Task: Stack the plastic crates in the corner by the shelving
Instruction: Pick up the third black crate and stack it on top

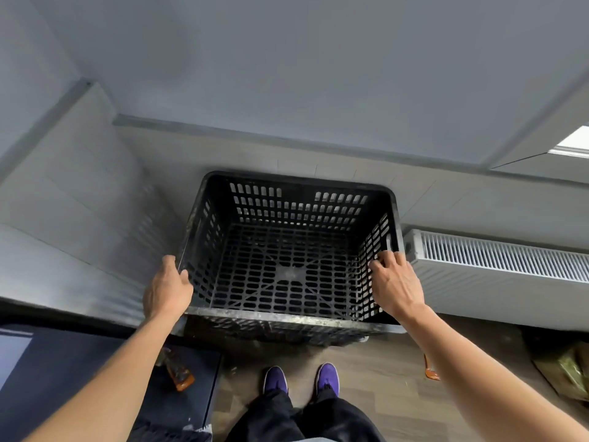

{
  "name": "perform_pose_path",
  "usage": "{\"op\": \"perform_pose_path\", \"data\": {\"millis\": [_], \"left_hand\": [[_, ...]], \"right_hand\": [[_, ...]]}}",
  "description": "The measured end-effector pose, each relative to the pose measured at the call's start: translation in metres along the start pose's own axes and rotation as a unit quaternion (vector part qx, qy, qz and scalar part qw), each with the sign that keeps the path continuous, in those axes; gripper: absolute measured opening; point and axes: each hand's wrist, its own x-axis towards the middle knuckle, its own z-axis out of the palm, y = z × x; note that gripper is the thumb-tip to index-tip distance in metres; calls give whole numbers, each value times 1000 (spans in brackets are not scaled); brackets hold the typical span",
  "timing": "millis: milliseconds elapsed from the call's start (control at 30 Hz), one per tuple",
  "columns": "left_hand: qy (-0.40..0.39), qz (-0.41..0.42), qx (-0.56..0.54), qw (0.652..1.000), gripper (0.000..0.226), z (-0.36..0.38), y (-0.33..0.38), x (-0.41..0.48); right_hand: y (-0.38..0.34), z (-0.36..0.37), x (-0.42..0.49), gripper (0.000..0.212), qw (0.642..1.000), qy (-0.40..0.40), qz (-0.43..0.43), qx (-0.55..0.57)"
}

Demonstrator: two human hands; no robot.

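I'm looking straight down into 1 black plastic crate (288, 250), open side up, slotted walls and grid floor all in plain view, nothing inside it. It sits right in the corner, its far rim close against the pale tiled wall (446, 199) and its left side near the other wall that meets it. My left hand (167, 290) is on the crate's left rim near the front corner, thumb hooked over the edge and the fingers wrapped down the outside, so it reads as closed on the rim, though the fingertips are hidden behind the wall of the crate. My right hand (395, 282) is at the right rim, fingers spread and laid against the slotted side just below the handle slot; I cannot tell whether it is actually gripping or only resting there. A white radiator (497, 266) runs along the wall just beside the crate's right side. Below, 2 purple shoes (301, 379) stand on the wood-look floor (382, 393), near the crate's front edge, and a dark mat (95, 378) lies to the left of them.
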Motion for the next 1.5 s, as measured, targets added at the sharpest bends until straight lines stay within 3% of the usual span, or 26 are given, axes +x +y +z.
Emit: {"op": "perform_pose_path", "data": {"millis": [267, 467, 667, 967, 1267, 1433, 1500], "left_hand": [[3, 12, 51, 999, 74, 9, 18, -4], [-11, 13, 62, 998, 81, 5, 31, 1], [-19, 6, 115, 993, 92, 10, 34, -1], [18, -9, 95, 995, 81, 19, 33, -2], [48, 2, 79, 996, 85, 21, 30, 6], [44, 12, 39, 998, 71, 17, 24, 4], [36, 29, 33, 998, 78, 14, 18, 6]], "right_hand": [[-6, -4, -9, 45, 999, -27, 38, -1], [-6, -9, -7, 68, 990, -27, 102, 95], [-8, -5, -4, 74, 980, -47, 140, 132], [-5, -1, -8, 77, 976, -42, 141, 162], [-4, 4, -1, 80, 960, 0, 179, 217], [-1, 4, -6, 89, 930, 48, 193, 308], [-1, 3, -7, 87, 917, 61, 209, 334]]}}
